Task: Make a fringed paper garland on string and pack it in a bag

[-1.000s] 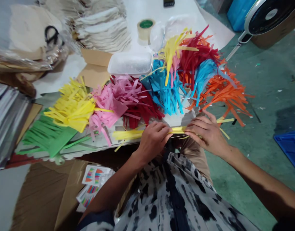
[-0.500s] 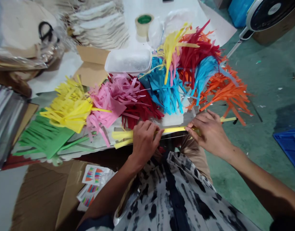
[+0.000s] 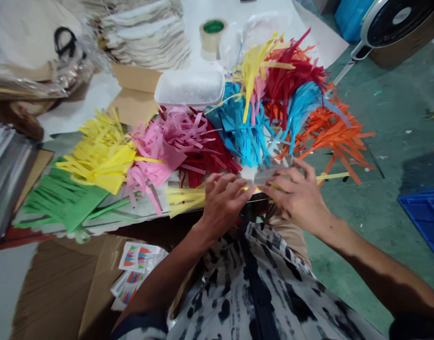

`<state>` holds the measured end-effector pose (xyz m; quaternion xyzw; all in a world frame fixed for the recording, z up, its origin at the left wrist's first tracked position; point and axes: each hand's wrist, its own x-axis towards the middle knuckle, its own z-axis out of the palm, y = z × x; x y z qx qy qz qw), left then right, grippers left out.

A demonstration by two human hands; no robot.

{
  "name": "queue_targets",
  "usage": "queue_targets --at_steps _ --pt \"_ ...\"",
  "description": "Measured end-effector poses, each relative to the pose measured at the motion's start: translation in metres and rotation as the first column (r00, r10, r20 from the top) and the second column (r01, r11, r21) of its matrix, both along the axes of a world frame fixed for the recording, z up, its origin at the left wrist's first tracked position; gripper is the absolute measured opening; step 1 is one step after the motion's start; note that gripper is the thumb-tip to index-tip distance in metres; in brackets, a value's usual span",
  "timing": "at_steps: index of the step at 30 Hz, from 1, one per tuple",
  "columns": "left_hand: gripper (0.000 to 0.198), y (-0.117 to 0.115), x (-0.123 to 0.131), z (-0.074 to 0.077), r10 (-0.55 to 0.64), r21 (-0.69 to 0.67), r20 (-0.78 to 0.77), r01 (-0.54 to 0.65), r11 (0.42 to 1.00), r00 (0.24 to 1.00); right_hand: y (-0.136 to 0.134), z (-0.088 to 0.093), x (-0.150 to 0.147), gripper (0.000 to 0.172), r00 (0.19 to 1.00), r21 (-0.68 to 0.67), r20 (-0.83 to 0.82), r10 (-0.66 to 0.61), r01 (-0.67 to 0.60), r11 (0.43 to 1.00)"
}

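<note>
A yellow tissue-paper tassel [image 3: 185, 200] lies along the table's front edge, its cut strips fanning out to the left. My left hand [image 3: 226, 198] is closed on its middle, thumb and fingers pinched together. Close beside it, my right hand [image 3: 291, 191] pinches the same twisted yellow paper, so the fingertips of both hands nearly meet. A short yellow end [image 3: 333, 176] sticks out past my right hand. Most of the paper between the hands is hidden by my fingers. Just beyond them lie blue [image 3: 247, 134] and dark red [image 3: 217, 156] fringed papers.
Pink [image 3: 160, 146], yellow [image 3: 104, 158], green [image 3: 66, 198] and orange [image 3: 337, 127] fringed papers lie along the table. Behind them are a plastic tub [image 3: 189, 89] and a tape roll [image 3: 212, 35]. A fan [image 3: 397, 21] stands at the right, near a blue crate [image 3: 424, 219].
My two hands have come together along the yellow tassel, covering the stretch of twisted paper that showed between them. My right hand has shifted left, my left hand slightly right.
</note>
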<state>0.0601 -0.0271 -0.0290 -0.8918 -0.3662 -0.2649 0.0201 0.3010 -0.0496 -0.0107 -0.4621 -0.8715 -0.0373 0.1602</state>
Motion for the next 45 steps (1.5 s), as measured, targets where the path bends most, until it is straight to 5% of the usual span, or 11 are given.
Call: queue_targets --at_steps 4,9,12,16,19,25,31,42,45 --pt "0.023 0.003 -0.017 -0.002 -0.097 0.017 -0.041 0.097 0.995 0.994 -0.011 -0.009 0.011 0.032 1.0 0.026 0.005 -0.024 0.023 0.999" --pt "0.022 0.009 -0.056 0.007 0.024 0.151 0.021 -0.027 0.988 0.999 -0.016 -0.009 0.029 0.033 0.999 0.04 -0.015 -0.033 0.033 0.999" --pt "0.021 0.003 -0.044 0.012 0.066 0.127 0.104 -0.079 0.989 0.992 -0.013 -0.006 0.025 0.026 0.998 0.026 -0.026 -0.063 0.063 0.998" --pt "0.015 -0.001 0.0 0.007 -0.092 -0.095 0.141 0.106 0.99 0.986 -0.004 -0.003 0.016 0.016 0.997 0.039 0.012 -0.075 0.075 0.996" --pt "0.01 0.007 0.018 -0.001 -0.092 -0.193 0.158 0.122 0.974 0.983 0.001 -0.002 0.015 0.018 0.999 0.015 0.007 -0.049 0.049 0.999" --pt "0.019 0.015 0.015 -0.003 -0.075 -0.247 0.056 0.086 0.965 0.996 0.005 -0.001 0.01 0.029 0.996 -0.097 0.066 -0.058 0.064 0.993" --pt "0.018 0.014 0.004 0.002 0.086 -0.246 -0.099 -0.108 0.963 0.991 0.009 -0.008 0.003 0.032 0.98 -0.112 0.097 -0.175 0.186 0.976" --pt "0.012 0.021 0.0 0.014 0.21 -0.435 -0.063 -0.216 0.874 0.976 0.011 -0.001 0.008 0.025 0.97 -0.18 0.064 -0.235 0.243 0.953" --pt "0.01 0.021 -0.002 0.01 0.165 -0.413 0.01 -0.146 0.899 0.986 0.008 -0.008 0.01 0.02 0.969 -0.126 -0.006 -0.245 0.242 0.962"
